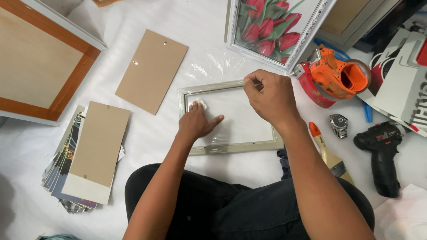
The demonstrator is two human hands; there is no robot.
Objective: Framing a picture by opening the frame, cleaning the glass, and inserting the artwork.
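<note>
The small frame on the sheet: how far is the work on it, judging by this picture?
Done: the small pale frame lies on the white sheet, its brown backing board set apart. In hand: the left hand presses a white wad on the glass, the right hand pinches the top edge. Left: no print is in it, the stack of prints lies aside, the backing is off.
</note>
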